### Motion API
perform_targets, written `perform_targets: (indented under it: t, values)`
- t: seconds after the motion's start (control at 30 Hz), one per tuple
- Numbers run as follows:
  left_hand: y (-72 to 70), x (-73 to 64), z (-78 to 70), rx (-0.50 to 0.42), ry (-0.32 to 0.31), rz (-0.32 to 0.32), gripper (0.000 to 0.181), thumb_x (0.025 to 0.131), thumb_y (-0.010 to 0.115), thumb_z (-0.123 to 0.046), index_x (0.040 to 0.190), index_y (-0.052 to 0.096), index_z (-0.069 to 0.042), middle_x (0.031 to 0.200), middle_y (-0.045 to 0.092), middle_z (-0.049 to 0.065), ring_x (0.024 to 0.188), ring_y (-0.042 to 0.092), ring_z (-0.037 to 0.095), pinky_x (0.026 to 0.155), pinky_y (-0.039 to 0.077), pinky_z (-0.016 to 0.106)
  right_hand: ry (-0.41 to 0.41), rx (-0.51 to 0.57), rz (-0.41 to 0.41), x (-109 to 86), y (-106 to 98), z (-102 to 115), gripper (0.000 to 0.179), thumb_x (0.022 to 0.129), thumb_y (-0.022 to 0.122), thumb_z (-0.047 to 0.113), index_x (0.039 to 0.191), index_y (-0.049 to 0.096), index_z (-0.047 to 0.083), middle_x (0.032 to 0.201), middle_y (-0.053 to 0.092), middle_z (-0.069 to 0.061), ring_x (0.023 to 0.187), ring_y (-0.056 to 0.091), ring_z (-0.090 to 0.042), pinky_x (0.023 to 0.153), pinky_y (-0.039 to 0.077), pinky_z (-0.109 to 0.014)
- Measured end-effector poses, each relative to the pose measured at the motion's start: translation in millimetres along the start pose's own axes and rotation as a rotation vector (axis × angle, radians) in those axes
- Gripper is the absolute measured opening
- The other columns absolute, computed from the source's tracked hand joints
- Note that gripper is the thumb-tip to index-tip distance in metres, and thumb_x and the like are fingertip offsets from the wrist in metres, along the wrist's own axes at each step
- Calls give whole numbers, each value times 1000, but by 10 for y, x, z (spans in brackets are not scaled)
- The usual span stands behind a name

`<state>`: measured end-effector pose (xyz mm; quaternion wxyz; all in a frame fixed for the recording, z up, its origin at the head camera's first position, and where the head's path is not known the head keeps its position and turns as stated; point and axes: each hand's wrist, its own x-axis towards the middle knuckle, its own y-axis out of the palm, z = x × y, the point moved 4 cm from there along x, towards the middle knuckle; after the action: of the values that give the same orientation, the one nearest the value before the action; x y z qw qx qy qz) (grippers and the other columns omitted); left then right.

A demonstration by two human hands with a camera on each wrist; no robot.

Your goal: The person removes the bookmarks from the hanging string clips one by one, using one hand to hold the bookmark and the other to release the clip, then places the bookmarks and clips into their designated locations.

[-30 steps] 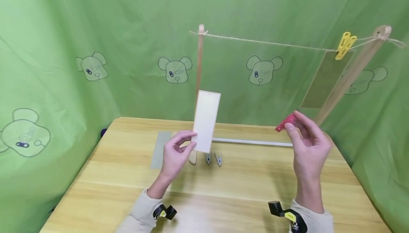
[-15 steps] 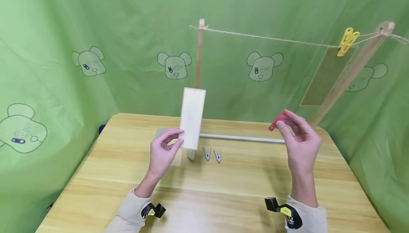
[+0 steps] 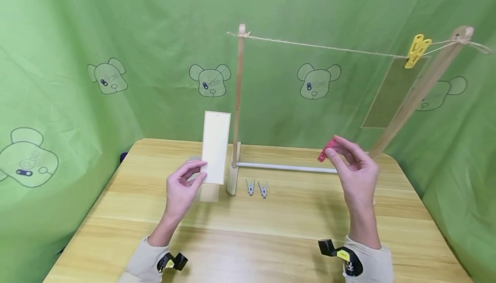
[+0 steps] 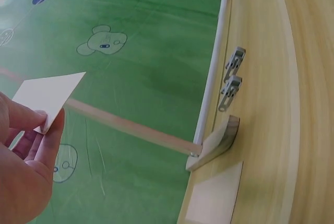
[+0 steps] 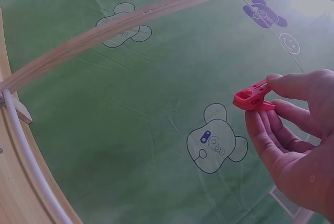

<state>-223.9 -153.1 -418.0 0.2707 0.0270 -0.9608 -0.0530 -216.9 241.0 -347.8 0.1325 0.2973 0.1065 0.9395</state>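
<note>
My left hand (image 3: 184, 188) pinches the lower left edge of a white rectangular card (image 3: 216, 147) with a thin tan border and a small hole near its top. The card stands nearly upright in the air, left of the rack's left post. Between thumb and fingers, my right hand (image 3: 356, 173) holds a red clothespin (image 5: 254, 97), below the string (image 3: 310, 45) and apart from it. On the string's right end a yellow clothespin (image 3: 417, 51) clips a dull olive-looking card (image 3: 395, 93), which hangs beside the right post.
Two grey clothespins (image 3: 257, 189) lie on the table (image 3: 271, 240) in front of the rack's white bar (image 3: 286, 167). Wooden posts (image 3: 238, 97) hold up the string. Flat pale cards (image 4: 214, 198) lie beside the left foot, partly behind my left hand. Green curtain surrounds the table.
My left hand has carried the white card to the left, out from in front of the left post. My right hand has shifted slightly left with the red clothespin. The view has tilted a little.
</note>
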Motion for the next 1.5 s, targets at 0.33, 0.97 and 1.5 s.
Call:
perform_targets:
  t: [0.33, 0.97, 1.5]
  values:
    - [-212, -60, 51, 8, -22, -57, 29, 84, 68, 23, 112, 67, 17, 113, 67, 23, 101, 70, 17, 88, 61, 31, 81, -71, 19, 13, -16, -77, 36, 85, 74, -15, 120, 66, -15, 102, 74, -15, 94, 70, -21, 96, 57, -27]
    - [-715, -180, 126, 129, -129, -144, 29, 85, 67, 24, 112, 68, 15, 112, 71, 13, 101, 71, 15, 86, 61, 27, 159, -206, 43, -26, -34, -244, 36, 86, 77, -8, 121, 68, -10, 106, 72, -11, 95, 69, -16, 92, 58, -23]
    - [-924, -211, 114, 192, -203, -190, 28, 86, 68, 20, 114, 67, 16, 111, 73, 6, 97, 71, 11, 87, 60, 24, 252, -404, 85, -34, -51, -338, 40, 89, 80, 7, 126, 68, -3, 104, 72, -1, 95, 69, -11, 86, 58, -16]
